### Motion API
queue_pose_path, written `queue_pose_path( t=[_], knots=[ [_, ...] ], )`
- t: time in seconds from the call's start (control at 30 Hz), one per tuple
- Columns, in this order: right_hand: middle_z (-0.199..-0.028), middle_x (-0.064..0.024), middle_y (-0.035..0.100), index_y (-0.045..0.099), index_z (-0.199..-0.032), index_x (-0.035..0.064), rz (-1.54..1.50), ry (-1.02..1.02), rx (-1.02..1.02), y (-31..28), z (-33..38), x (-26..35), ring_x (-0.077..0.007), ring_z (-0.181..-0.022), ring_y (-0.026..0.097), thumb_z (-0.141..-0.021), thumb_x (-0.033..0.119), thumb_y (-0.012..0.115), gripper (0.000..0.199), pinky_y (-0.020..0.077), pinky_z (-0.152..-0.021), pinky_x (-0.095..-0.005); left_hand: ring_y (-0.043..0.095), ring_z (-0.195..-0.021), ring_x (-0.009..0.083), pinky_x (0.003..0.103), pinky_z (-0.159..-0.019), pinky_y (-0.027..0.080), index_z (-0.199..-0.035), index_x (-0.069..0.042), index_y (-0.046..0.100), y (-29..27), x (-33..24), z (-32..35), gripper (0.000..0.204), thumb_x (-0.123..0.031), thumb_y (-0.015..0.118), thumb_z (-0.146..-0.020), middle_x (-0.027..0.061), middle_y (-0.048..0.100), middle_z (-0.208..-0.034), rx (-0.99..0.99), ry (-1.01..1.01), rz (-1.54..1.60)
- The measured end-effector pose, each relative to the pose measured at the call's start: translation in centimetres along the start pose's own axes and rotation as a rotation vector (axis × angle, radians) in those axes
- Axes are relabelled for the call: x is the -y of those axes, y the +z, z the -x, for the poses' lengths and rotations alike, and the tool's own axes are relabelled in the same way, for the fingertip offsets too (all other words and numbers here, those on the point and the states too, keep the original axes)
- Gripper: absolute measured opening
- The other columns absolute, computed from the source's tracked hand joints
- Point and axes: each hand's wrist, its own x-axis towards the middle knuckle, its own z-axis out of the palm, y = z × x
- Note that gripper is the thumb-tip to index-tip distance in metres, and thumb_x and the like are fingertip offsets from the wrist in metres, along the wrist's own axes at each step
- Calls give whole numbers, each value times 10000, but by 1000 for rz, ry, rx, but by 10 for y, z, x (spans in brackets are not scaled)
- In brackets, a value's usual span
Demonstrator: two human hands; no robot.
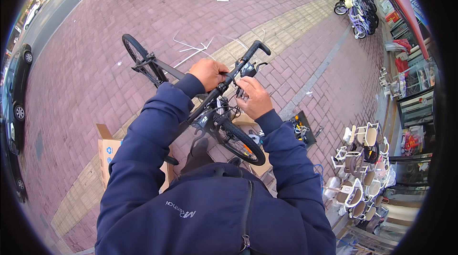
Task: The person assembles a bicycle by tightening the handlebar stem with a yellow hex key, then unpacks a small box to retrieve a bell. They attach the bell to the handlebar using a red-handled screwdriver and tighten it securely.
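Left hand: my left hand is gripping the black handlebar of the bicycle, fingers wrapped closed around the bar near its middle.
Right hand: my right hand is working at the small black lever assembly on the bar, fingertips pinched together on its underside; I cannot tell exactly which part they are pressing.
Bicycle: it is standing on the brick pavement right in front of me, the handlebar running up toward the right, the rear wheel pointing away to the left, the front wheel sitting just below my right hand.
Cardboard box: an open box is lying by my left elbow.
Toolbox: a black tray of tools is sitting on the bricks near my right forearm.
White strips: thin white strips are lying on the pavement beyond the bike.
Child seats: white seats are stacking up at the right edge, well apart from the bike.
Parked bicycles: a row is standing far off at the upper right.
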Motion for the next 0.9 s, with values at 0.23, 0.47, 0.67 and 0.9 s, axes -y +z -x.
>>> queue_pose_path(
  t=[0.23, 0.47, 0.67, 0.9],
  knots=[
    [-1243, -78, 634, 658, -1214, 122, 186, 118, 67, 41, -8, -25, -303, -1040, 682, -735, 107, 758, 489, 581, -855, -404, 670, -963, 312, 432, -795, 549, -992, -128, 776, 26, 65, -42, 214, -205, 782, -793, 53, 741, -969, 41, 204, -180],
    [-1240, -73, 630, 657, -1206, 112, 229, 85, 89, 44, -2, -23, -315, -997, 690, -729, 78, 751, 488, 589, -828, -408, 699, -928, 352, 483, -770, 563, -980, -126, 757, 10, 59, -41, 191, -242, 736, -831, 142, 740, -919, 140, 126, -306],
    [-1227, -82, 635, 655, -1198, 121, 257, 13, 78, 39, 6, -21, -317, -979, 694, -728, 54, 741, 482, 591, -802, -397, 671, -604, 220, 373, -605, 542, -877, -22, 741, -4, 79, 15, 313, -335, 722, -890, 87, 713, -710, 216, -440, 207],
    [-1276, -93, 624, 649, -1234, 140, 197, 123, 84, 42, 9, -21, -336, -1069, 669, -736, 50, 761, 518, 575, -867, -411, 705, -899, 214, 305, -799, 576, -1201, 93, 653, 72, 107, 40, 621, -497, 568, -1025, 170, 731, -1111, 450, -716, 1424]
  ],
)
